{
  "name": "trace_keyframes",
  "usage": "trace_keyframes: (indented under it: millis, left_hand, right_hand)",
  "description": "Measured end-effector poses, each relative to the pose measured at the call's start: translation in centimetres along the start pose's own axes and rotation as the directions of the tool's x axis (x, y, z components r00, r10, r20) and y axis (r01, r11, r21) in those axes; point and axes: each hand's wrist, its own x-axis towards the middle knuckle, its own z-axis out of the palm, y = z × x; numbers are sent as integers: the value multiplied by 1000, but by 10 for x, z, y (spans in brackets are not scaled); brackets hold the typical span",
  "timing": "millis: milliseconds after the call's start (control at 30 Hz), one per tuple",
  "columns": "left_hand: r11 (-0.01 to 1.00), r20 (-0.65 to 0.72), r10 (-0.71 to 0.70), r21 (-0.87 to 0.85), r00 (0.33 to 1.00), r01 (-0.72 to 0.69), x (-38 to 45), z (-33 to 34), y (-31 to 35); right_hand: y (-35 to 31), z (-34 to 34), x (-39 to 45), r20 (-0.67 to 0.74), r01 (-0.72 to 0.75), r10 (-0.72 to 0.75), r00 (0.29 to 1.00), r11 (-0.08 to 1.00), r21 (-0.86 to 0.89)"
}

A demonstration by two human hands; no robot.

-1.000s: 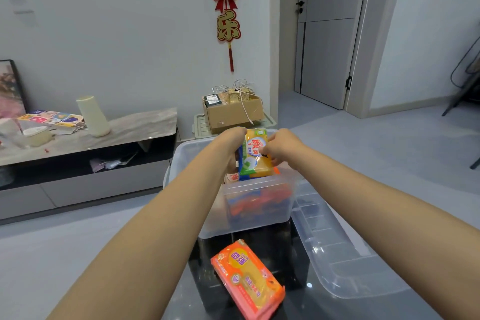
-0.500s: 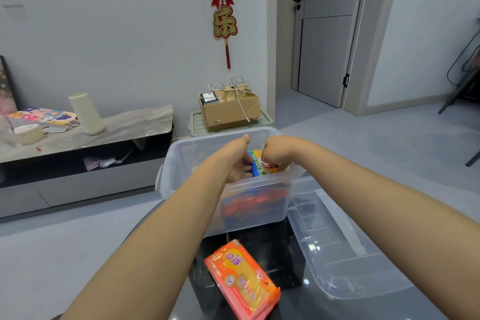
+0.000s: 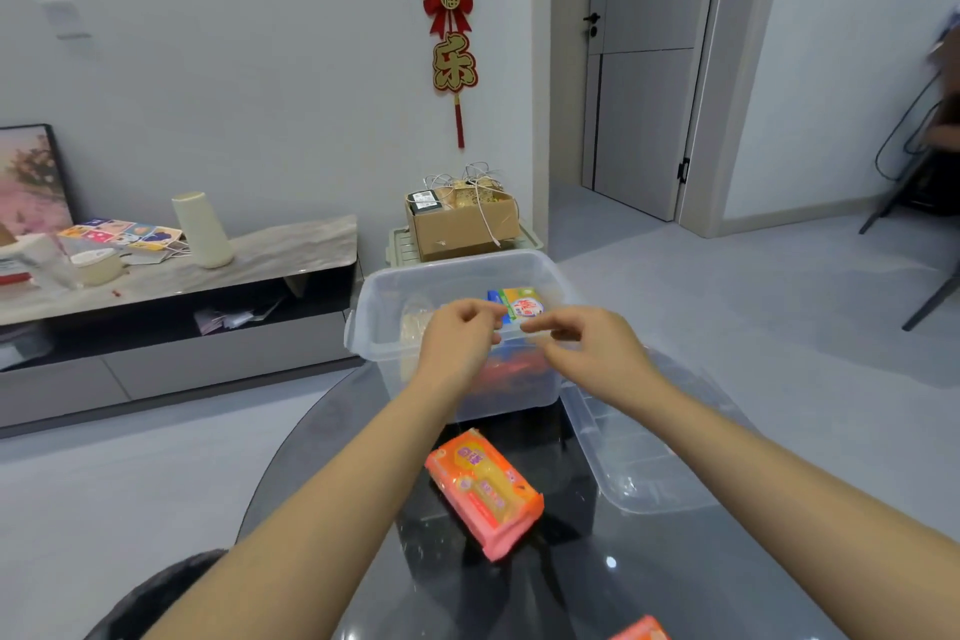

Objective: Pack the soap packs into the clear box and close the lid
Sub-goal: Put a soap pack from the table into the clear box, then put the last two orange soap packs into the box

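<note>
Both hands over the near rim of the clear box (image 3: 374, 327): left hand (image 3: 460, 340) loosely curled, right hand (image 3: 582, 343) with fingers half spread, neither gripping anything as far as can be seen. Just past the fingertips, a blue-and-yellow soap pack (image 3: 517, 304) standing inside the box; more packs dimly orange-red through the front wall. Still outside: an orange soap pack (image 3: 485, 491) flat on the dark glass bench (image 3: 332, 442), close to the box, and the corner of another orange pack (image 3: 641, 631) at the bottom edge of view. Lid (image 3: 649, 447) lying on the bench at the right, touching or nearly touching the box. Likely trouble: the upright pack sitting too high or toppling sideways, leaving no flat room for the rest and blocking the lid from seating. Also possible: a slick wrapper sliding off the glossy glass when grabbed, or the far pack forgotten altogether.
</note>
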Motion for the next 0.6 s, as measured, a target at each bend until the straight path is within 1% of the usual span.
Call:
trace_keyframes:
  millis: [100,167,267,367,433,467,533,567,600]
  left_hand:
    - [998,14,-17,58,1000,16,-33,-1,-18]
    - [974,75,-34,226,997,17,-57,-1,-36]
    - [864,194,-94,503,976,-16,-84,2,-64]
    - [756,312,-138,646,940,-103,-97,4,-88]
    - [693,377,-140,698,916,-182,-105,1,-101]
    - [679,397,-120,701,910,-216,-108,-1,-106]
    - [681,418,-71,684,906,-262,-113,-8,-115]
    - [690,422,-57,672,905,-269,-115,-12,-117]
    - [700,425,-52,661,904,-271,-116,-15,-119]
  right_hand:
    - [7,6,-37,112,13,-13,994,1000,-4]
    - [17,12,-62,230,-2,6,973,1000,-18]
    - [35,23,-95,431,1,18,902,999,-43]
    - [49,26,-118,553,14,39,832,996,-90]
    - [56,26,-130,613,37,54,788,990,-135]
    - [59,25,-136,644,49,64,762,987,-156]
    - [66,25,-144,696,58,79,713,984,-170]
    - [69,25,-147,705,64,79,705,983,-174]
    - [71,25,-149,698,69,79,712,981,-182]
